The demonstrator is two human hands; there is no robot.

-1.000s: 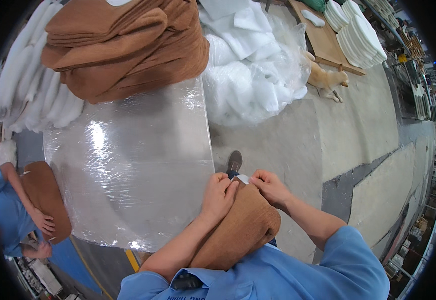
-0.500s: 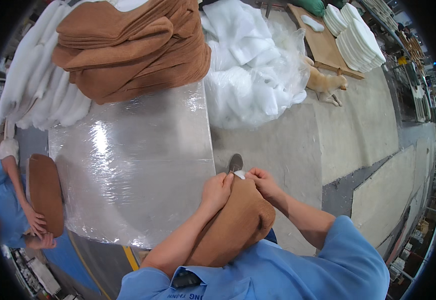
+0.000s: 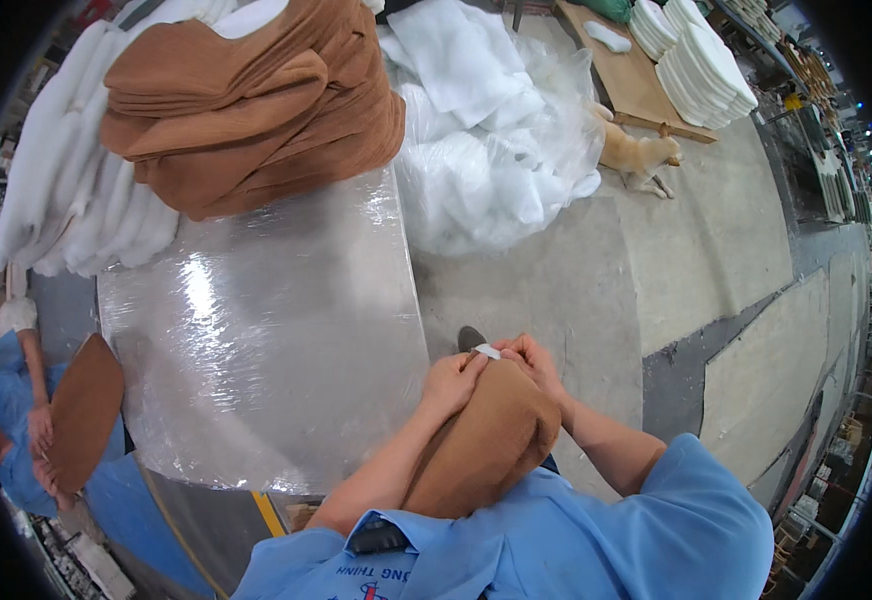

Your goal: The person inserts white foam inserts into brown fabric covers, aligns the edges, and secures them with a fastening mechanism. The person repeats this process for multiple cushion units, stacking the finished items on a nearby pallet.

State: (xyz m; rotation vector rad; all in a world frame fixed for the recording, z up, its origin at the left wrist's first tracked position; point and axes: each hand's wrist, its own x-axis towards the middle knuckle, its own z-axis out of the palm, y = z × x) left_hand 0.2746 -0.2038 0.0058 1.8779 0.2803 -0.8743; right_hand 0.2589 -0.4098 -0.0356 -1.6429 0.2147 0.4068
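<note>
A brown fabric cushion cover [image 3: 491, 435] rests against my body, its narrow end pointing away from me. White padding [image 3: 488, 351] pokes out at that far end. My left hand [image 3: 453, 385] grips the cover's edge on the left of the padding, fingers closed. On the other side my right hand [image 3: 536, 365] pinches the edge, its fingertips close to the white piece. The fingertips of both hands are partly hidden by the fabric and by each other.
A plastic-wrapped table [image 3: 286, 340] stands at my left, bearing stacked brown covers [image 3: 256, 110]. White padding pieces [image 3: 86, 170] lie beside them. A bag of white filling [image 3: 486, 150] sits ahead. A dog [image 3: 636, 155] lies on the floor. At far left a co-worker handles a brown cushion [image 3: 86, 415].
My hands have drawn closer together at the cover's far end, and the white padding shows at a different angle. The co-worker's cushion has tilted. My view has shifted slightly.
</note>
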